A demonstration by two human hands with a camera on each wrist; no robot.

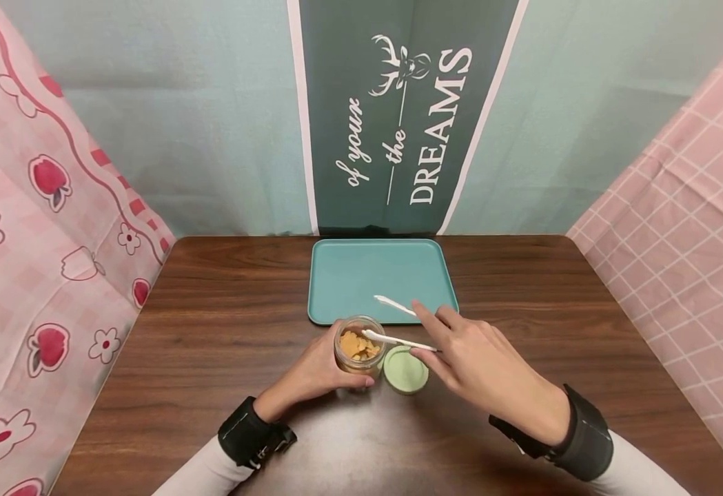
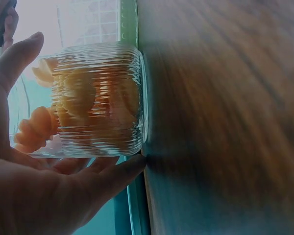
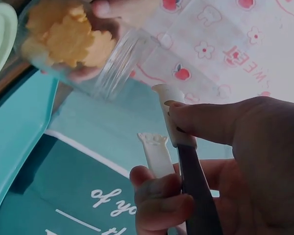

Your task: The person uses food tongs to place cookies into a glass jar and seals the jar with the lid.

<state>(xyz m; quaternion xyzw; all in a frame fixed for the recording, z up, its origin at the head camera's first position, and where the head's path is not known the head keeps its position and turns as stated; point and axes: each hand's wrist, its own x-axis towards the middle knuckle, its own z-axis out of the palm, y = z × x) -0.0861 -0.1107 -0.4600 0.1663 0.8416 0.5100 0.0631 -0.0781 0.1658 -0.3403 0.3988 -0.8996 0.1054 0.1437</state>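
- Both hands are at work in the head view: my left hand [image 1: 320, 372] grips the glass jar [image 1: 358, 344] of orange snacks on the bench [image 1: 212, 331], and my right hand [image 1: 479, 362] pinches white tongs [image 1: 398, 324] with their tips at the jar mouth. A green lid [image 1: 405, 370] lies just under my right hand, a teal tray [image 1: 349, 275] beyond.
- Left wrist: my fingers [image 2: 112, 176] curl round the ribbed jar [image 2: 100, 98].
- Right wrist: thumb and fingers [image 3: 159, 193] hold the tongs [image 3: 166, 127] slightly parted. I judge I'm about to pick a piece; next calls for dipping the tips in and squeezing gently.
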